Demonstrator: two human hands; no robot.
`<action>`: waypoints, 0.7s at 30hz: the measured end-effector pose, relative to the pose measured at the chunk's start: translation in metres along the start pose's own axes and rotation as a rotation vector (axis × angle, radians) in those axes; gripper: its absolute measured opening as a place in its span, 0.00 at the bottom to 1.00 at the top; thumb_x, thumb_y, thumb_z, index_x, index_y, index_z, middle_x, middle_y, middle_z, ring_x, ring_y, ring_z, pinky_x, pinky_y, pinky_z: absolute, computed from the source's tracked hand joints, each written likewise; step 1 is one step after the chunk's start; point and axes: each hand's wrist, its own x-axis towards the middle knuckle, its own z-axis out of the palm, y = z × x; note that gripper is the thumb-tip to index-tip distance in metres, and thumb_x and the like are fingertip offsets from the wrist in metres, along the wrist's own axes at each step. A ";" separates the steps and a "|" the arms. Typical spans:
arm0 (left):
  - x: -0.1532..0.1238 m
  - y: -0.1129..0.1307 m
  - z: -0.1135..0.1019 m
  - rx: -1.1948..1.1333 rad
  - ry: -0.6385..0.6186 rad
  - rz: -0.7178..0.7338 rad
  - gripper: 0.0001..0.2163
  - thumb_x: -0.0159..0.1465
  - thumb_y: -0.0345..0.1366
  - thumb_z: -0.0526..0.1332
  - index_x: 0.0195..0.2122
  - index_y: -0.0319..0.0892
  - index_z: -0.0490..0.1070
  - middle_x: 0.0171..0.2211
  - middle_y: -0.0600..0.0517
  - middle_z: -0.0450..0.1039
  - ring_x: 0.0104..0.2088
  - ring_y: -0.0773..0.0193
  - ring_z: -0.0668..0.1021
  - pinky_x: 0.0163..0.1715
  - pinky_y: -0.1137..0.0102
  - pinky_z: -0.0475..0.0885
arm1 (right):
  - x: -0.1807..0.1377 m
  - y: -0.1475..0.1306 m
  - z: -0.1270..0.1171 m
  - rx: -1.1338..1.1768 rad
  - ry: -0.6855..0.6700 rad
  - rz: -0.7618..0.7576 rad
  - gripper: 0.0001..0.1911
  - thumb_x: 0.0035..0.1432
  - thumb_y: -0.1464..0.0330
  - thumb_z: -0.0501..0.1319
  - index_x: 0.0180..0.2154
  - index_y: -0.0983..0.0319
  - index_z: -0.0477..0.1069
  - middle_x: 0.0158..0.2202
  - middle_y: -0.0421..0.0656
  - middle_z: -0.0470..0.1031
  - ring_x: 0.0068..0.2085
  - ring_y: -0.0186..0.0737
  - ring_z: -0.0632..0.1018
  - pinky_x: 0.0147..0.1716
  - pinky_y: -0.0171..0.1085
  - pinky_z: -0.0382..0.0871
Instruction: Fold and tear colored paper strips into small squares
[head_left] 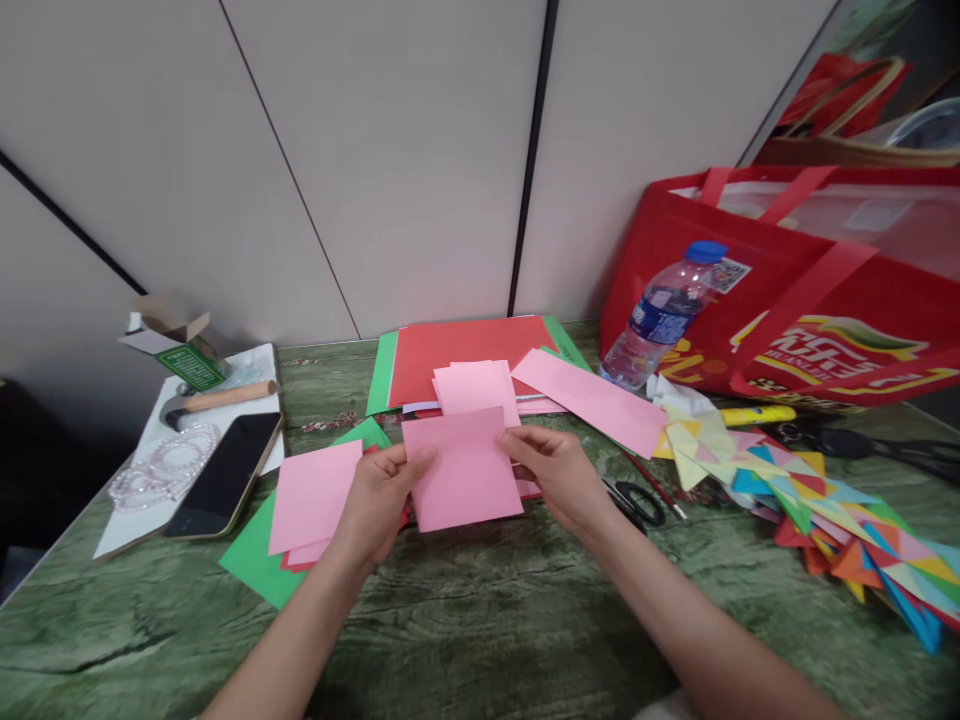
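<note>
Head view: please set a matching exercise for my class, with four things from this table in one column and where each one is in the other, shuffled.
Things
1. pink paper square
2. scissors
3. phone
4. water bottle

Places
A. tilted against the red bag
B. held between the left hand and the right hand
C. on the white sheet, far left
D. on the table, just right of the right hand

Pairs: 1-B, 2-D, 3-C, 4-A
</note>
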 end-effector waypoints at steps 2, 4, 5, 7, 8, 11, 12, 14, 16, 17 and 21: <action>0.000 -0.001 0.000 0.007 -0.001 -0.003 0.09 0.48 0.38 0.67 0.26 0.37 0.75 0.25 0.50 0.77 0.24 0.66 0.75 0.27 0.72 0.70 | 0.000 0.002 -0.001 0.010 0.010 -0.014 0.08 0.39 0.65 0.68 0.24 0.62 0.76 0.23 0.38 0.75 0.24 0.30 0.71 0.26 0.32 0.66; 0.000 -0.002 0.000 0.012 -0.003 -0.003 0.09 0.49 0.38 0.67 0.24 0.37 0.74 0.24 0.50 0.77 0.23 0.67 0.75 0.26 0.72 0.69 | 0.000 0.003 -0.001 0.016 0.021 -0.022 0.08 0.39 0.65 0.68 0.24 0.62 0.77 0.23 0.39 0.76 0.24 0.31 0.72 0.26 0.34 0.67; 0.000 -0.002 0.000 0.012 -0.004 -0.001 0.09 0.49 0.38 0.67 0.23 0.37 0.73 0.23 0.50 0.77 0.23 0.67 0.74 0.26 0.72 0.69 | 0.000 0.003 -0.001 0.018 0.029 -0.023 0.08 0.38 0.65 0.68 0.24 0.62 0.77 0.23 0.40 0.76 0.24 0.31 0.72 0.26 0.34 0.67; 0.000 -0.002 0.000 0.010 -0.008 0.003 0.09 0.49 0.38 0.67 0.23 0.36 0.73 0.23 0.50 0.77 0.23 0.67 0.74 0.27 0.72 0.69 | 0.000 0.003 -0.001 0.014 0.047 -0.024 0.07 0.38 0.65 0.68 0.24 0.62 0.77 0.23 0.41 0.76 0.24 0.32 0.72 0.26 0.35 0.68; 0.000 -0.002 0.000 0.010 -0.009 0.004 0.09 0.49 0.38 0.67 0.23 0.36 0.73 0.23 0.50 0.76 0.23 0.67 0.74 0.27 0.72 0.69 | 0.000 0.003 -0.001 0.009 0.056 -0.024 0.07 0.38 0.65 0.68 0.23 0.62 0.77 0.23 0.41 0.76 0.24 0.32 0.72 0.25 0.35 0.68; -0.001 -0.003 0.000 0.012 -0.012 0.003 0.09 0.49 0.38 0.67 0.23 0.36 0.73 0.23 0.50 0.76 0.23 0.66 0.74 0.27 0.72 0.69 | 0.000 0.002 0.000 -0.006 0.070 -0.024 0.07 0.38 0.66 0.68 0.23 0.62 0.77 0.23 0.41 0.77 0.24 0.33 0.72 0.25 0.35 0.68; -0.001 -0.003 0.000 0.011 -0.012 0.002 0.09 0.49 0.38 0.67 0.23 0.36 0.73 0.23 0.50 0.76 0.23 0.66 0.74 0.26 0.72 0.68 | 0.000 0.002 0.000 -0.008 0.071 -0.026 0.07 0.38 0.66 0.68 0.23 0.62 0.77 0.23 0.41 0.77 0.24 0.34 0.72 0.25 0.36 0.68; 0.000 -0.004 -0.001 0.007 -0.012 -0.001 0.10 0.49 0.38 0.67 0.23 0.36 0.73 0.22 0.50 0.76 0.23 0.66 0.74 0.25 0.72 0.68 | 0.000 0.002 0.000 -0.010 0.072 -0.032 0.06 0.38 0.66 0.68 0.23 0.62 0.77 0.23 0.41 0.77 0.24 0.34 0.72 0.26 0.36 0.69; 0.000 -0.005 -0.002 0.008 -0.012 0.000 0.10 0.49 0.38 0.67 0.23 0.36 0.73 0.22 0.50 0.75 0.22 0.67 0.73 0.24 0.72 0.67 | -0.001 0.002 0.000 -0.016 0.075 -0.042 0.06 0.38 0.66 0.68 0.22 0.61 0.77 0.23 0.41 0.77 0.24 0.33 0.73 0.26 0.36 0.69; 0.000 -0.005 -0.002 0.011 -0.011 0.001 0.10 0.49 0.38 0.67 0.24 0.36 0.73 0.21 0.50 0.75 0.22 0.67 0.73 0.24 0.72 0.67 | -0.001 0.002 0.000 -0.020 0.076 -0.046 0.05 0.38 0.66 0.68 0.22 0.61 0.77 0.23 0.41 0.77 0.24 0.34 0.73 0.27 0.36 0.69; 0.001 -0.006 -0.002 0.022 -0.019 -0.002 0.10 0.49 0.38 0.67 0.28 0.36 0.75 0.24 0.49 0.76 0.25 0.64 0.75 0.26 0.71 0.68 | -0.002 0.002 0.000 -0.020 0.091 -0.048 0.06 0.38 0.66 0.68 0.22 0.61 0.77 0.22 0.41 0.76 0.24 0.34 0.73 0.26 0.37 0.68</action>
